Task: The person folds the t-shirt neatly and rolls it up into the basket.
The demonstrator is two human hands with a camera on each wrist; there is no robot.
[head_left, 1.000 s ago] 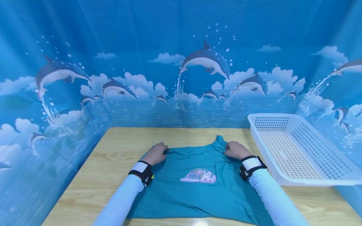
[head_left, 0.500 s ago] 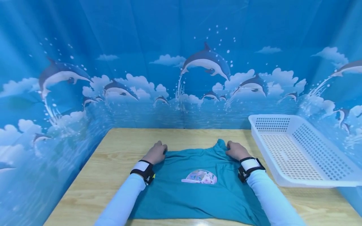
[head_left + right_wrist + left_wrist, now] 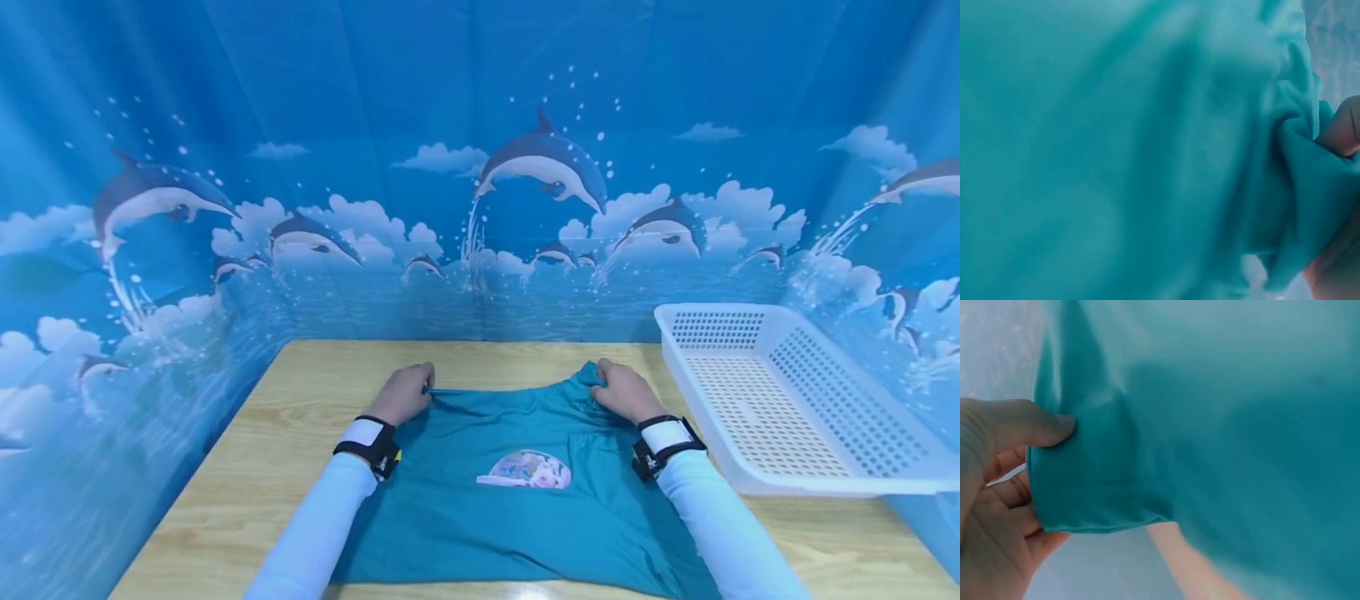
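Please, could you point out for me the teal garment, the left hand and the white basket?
Teal garment point(image 3: 510, 515), head view: plain cloth near its middle.
Left hand point(image 3: 402, 396), head view: its back.
White basket point(image 3: 752, 410), head view: its perforated floor.

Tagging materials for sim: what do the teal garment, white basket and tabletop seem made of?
Teal garment: soft, mostly matte fabric; drapes and creases.
White basket: likely moulded plastic, satin; perforated walls.
Tabletop: wood or wood-look laminate, slight gloss; grain, light reflection.
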